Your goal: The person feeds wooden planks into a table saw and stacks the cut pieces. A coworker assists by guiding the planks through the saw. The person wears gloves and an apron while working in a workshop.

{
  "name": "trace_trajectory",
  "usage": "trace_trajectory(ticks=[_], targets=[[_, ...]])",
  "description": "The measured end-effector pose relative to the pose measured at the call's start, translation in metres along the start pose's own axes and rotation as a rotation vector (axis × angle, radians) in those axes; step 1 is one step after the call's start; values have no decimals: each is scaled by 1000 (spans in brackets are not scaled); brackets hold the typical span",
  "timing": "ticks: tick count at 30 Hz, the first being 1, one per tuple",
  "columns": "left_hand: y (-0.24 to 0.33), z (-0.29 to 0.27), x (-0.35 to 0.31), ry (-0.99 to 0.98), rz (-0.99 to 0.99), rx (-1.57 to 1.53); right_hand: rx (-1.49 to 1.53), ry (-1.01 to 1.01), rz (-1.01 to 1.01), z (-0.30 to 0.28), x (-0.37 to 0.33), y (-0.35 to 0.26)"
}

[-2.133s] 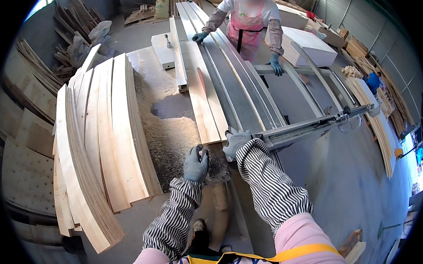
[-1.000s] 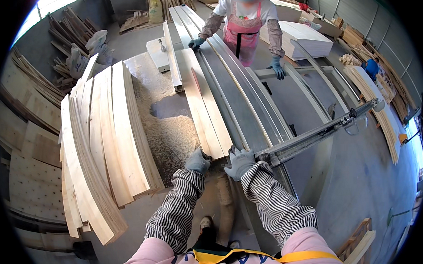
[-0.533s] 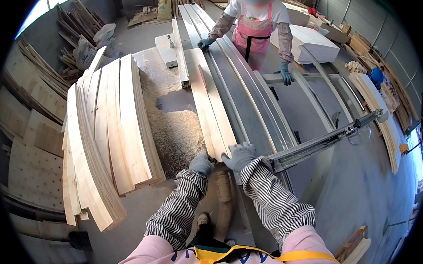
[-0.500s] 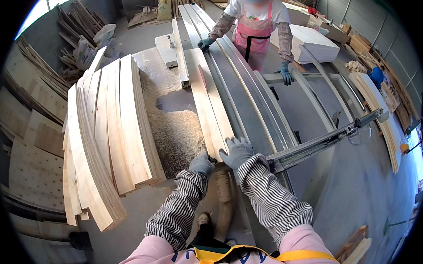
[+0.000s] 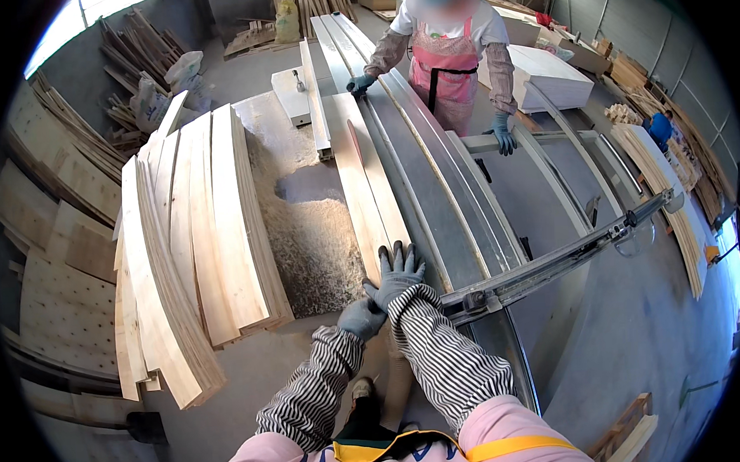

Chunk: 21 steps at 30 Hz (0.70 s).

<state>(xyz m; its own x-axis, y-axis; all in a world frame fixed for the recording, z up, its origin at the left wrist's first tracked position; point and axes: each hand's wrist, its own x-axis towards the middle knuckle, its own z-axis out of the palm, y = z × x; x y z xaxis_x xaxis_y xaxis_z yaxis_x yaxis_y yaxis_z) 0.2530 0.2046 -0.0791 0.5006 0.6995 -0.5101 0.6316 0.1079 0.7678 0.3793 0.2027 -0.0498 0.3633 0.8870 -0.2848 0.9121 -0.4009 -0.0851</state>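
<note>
A pale wooden board [image 5: 354, 182] lies lengthwise on a table saw. A slit runs along it from a thin red upright blade-like piece [image 5: 354, 141] toward me. My right hand [image 5: 398, 273], in a grey glove with dark fingertips, presses flat on the board's near end, fingers spread. Just below and left of it, my gloved left hand [image 5: 362, 318] curls at the board's near corner. Its fingertips are partly hidden by the right hand. Across the saw, a co-worker's gloved hand [image 5: 360, 85] rests by the board's far end; their other hand [image 5: 502, 134] is on the metal frame.
Long boards [image 5: 196, 222] lie stacked on the left. Sawdust [image 5: 304, 242] covers the saw top between them and a metal fence [image 5: 316, 109]. A metal crossbar [image 5: 553, 252] reaches right from beside my right forearm. A flexible hose [image 5: 399, 374] hangs below my hands.
My right hand has moved left from the board's near right corner, its fingers now spread over the top. My left hand sits slightly lower. The crossbar's near end has shifted left toward the board.
</note>
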Motion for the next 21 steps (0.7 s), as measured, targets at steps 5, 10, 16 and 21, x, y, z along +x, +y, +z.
trace_trajectory(ticks=[5,10,16,21], targets=[[-44,13,-35,-58,-258,-283,5,9,-30,-2,-15,-2],[-53,4,-7,28,-360,-915,-18,138,-40,10,-15,1],[-73,10,73,-22,-52,-800,-85,92,-38,16,-18,-13],[-8,11,70,-325,-342,-1379,-90,33,9,20,-34,1]])
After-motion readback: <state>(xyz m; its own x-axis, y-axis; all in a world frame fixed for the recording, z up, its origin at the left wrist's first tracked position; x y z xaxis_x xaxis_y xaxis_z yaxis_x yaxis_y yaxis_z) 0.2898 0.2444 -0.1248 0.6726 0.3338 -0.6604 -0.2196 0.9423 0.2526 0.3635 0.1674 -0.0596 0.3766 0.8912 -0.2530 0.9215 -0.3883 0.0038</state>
